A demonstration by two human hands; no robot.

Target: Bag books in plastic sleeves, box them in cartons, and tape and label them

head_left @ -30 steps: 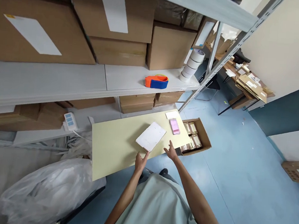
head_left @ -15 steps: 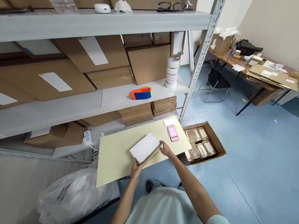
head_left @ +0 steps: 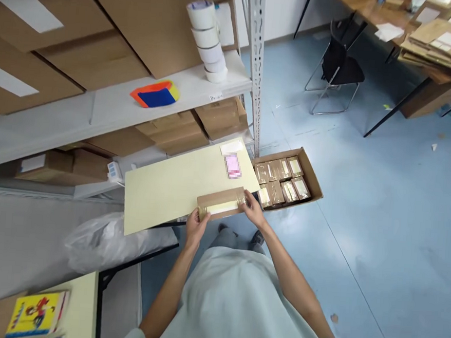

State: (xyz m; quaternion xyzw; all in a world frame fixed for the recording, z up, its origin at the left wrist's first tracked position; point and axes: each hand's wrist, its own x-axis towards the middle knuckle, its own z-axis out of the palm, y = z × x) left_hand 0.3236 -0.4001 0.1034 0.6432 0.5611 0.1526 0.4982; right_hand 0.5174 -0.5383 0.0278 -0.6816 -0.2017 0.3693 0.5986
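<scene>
A brown cardboard package [head_left: 221, 201] with a pale label strip and shiny tape is held between both hands over the front edge of the pale yellow board [head_left: 162, 185]. My left hand [head_left: 197, 228] grips its left end, thumb on the near side. My right hand [head_left: 252, 210] grips its right end. On the board's far right lie a blurred pink item [head_left: 233, 166] and a white paper [head_left: 231, 147]. Just right of the board, an open carton [head_left: 314, 183] holds several similar taped packages.
Shelving with a metal post [head_left: 257, 63] stands behind, bearing boxes, stacked tape rolls [head_left: 210, 49] and an orange-blue item [head_left: 156, 94]. A plastic bag [head_left: 104, 243] and a yellow book [head_left: 35, 313] lie left. A black chair [head_left: 342, 69] is at back right.
The package has turned over, from its white face to a brown side with a label strip, and is nearer my body. The view has tilted down and shifted.
</scene>
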